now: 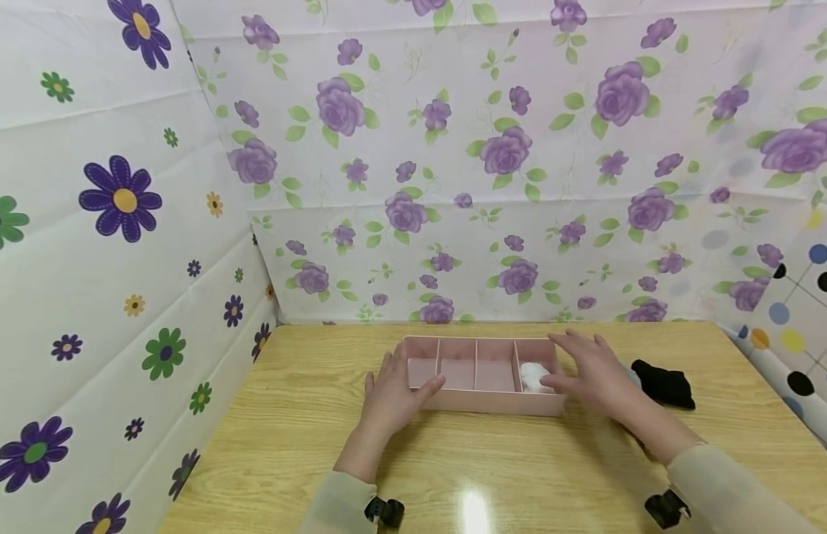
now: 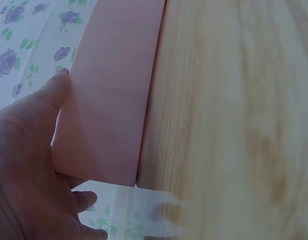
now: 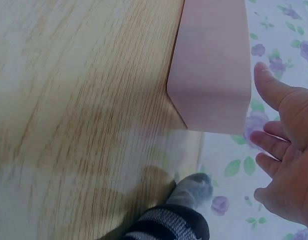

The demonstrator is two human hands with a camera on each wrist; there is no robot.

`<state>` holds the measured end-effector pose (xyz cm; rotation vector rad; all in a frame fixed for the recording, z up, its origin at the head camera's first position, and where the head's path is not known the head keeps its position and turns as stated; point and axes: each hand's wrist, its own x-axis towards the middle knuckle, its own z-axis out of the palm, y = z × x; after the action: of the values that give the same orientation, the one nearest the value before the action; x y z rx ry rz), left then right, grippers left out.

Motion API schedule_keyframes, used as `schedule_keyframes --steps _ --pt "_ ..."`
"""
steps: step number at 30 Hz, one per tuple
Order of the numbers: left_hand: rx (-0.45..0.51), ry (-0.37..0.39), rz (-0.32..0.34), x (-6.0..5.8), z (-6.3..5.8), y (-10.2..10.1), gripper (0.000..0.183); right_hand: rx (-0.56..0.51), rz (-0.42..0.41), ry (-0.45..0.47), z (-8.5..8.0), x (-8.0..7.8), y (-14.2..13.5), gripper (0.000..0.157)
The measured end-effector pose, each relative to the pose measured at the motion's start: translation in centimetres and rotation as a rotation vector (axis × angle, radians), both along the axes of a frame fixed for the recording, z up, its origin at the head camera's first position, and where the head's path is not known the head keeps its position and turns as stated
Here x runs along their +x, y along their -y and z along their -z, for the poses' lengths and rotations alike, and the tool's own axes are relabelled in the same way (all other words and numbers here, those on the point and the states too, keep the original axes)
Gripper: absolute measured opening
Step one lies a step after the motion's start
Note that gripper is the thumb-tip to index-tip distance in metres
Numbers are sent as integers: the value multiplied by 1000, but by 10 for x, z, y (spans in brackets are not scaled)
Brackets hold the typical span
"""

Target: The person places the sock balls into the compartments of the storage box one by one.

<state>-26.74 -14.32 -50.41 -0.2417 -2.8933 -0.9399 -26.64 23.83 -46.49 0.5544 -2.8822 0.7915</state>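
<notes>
A long pink box [image 1: 493, 403] with several compartments lies on the table. In its rightmost compartment sits a bundled white cloth item [image 1: 533, 377]. My left hand [image 1: 391, 397] is at the box's left end, fingers extended along that end and thumb reaching over the front rim. The left wrist view has that thumb's tip right at the rim of the pink wall [image 2: 106, 100]. My right hand [image 1: 596, 374] hovers by the right end with fingers spread and nothing held. In the right wrist view, a gap separates its thumb from the box [image 3: 213, 70].
Right of the box, partly behind my right hand, lie a black cloth item [image 1: 665, 384] and a grey one. The right wrist view shows a grey tip [image 3: 193, 189] and black fabric with grey stripes [image 3: 168, 222]. Flowered sheets [image 1: 453, 178] stand behind the wooden table [image 1: 306, 371].
</notes>
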Motion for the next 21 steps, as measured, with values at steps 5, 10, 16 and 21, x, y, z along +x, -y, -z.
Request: schedule_keyframes --steps 5,10,16,21 --pt "1 0 -1 0 0 1 114 3 38 -24 -3 5 -6 90" --pt "5 10 -2 1 0 1 114 16 60 -43 0 8 -19 92" --pt "4 8 -2 1 -1 1 113 29 88 -71 3 10 -38 99" --pt "4 6 -4 1 -1 1 114 40 107 -53 4 8 -53 105"
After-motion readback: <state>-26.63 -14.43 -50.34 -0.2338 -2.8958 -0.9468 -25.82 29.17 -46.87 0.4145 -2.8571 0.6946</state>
